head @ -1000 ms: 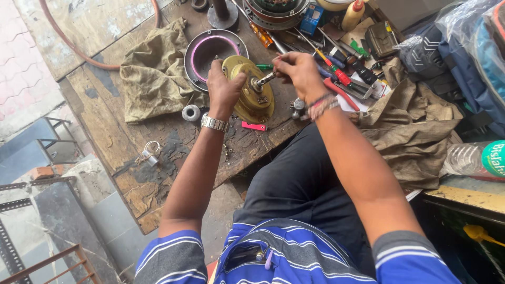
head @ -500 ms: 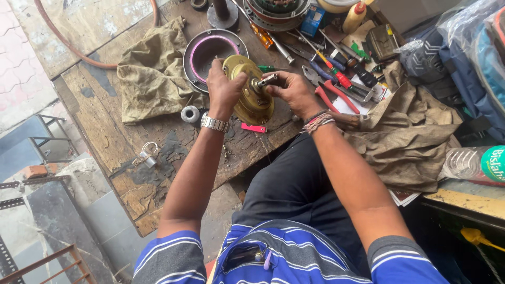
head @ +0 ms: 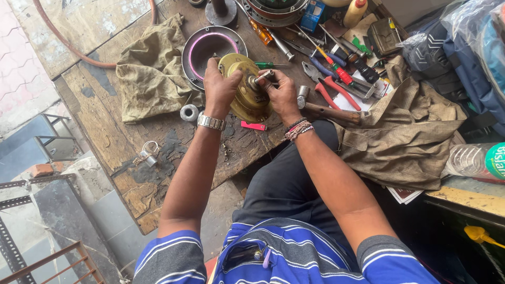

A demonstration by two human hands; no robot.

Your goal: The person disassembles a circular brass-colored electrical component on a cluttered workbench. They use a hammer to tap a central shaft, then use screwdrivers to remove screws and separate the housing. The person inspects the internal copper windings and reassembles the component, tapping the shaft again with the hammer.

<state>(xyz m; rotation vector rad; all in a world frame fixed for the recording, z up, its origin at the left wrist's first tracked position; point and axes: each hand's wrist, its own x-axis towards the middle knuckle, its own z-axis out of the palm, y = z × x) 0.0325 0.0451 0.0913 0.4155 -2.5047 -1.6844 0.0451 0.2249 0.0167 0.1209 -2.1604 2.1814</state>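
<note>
Brass-coloured and round, a metal housing (head: 246, 89) with a short steel shaft (head: 261, 79) sticking out of its middle sits at the centre of the head view, held just above the worn wooden surface (head: 105, 131). The left hand (head: 220, 89), with a metal watch (head: 211, 122) on its wrist, is clamped over the housing's left rim, fingers curled across the top edge. The right hand (head: 282, 94), with beaded bracelets (head: 298, 129) at the wrist, is closed around the shaft end and the right side of the housing, so both hands grip the same part from opposite sides. Just behind the housing lies a dark ring-shaped cover (head: 210, 47) with a pink inner edge, and beside that a crumpled olive rag (head: 152, 73). A small white roller (head: 189, 112) rests just left of the left wrist, and a small pink piece (head: 254, 125) lies on the wood between the two wrists. To the right of the right hand are red-handled pliers (head: 329, 87), a wooden-handled hammer (head: 329, 112) and a scatter of screwdrivers (head: 336, 66). A larger brown cloth (head: 405, 131) spreads over the right end of the surface, with a plastic bottle (head: 473, 160) lying beyond it. A reddish hose (head: 73, 50) curves across the far left boards. At the bottom of the view a blue striped shirt (head: 284, 257) and dark trousers show.
</note>
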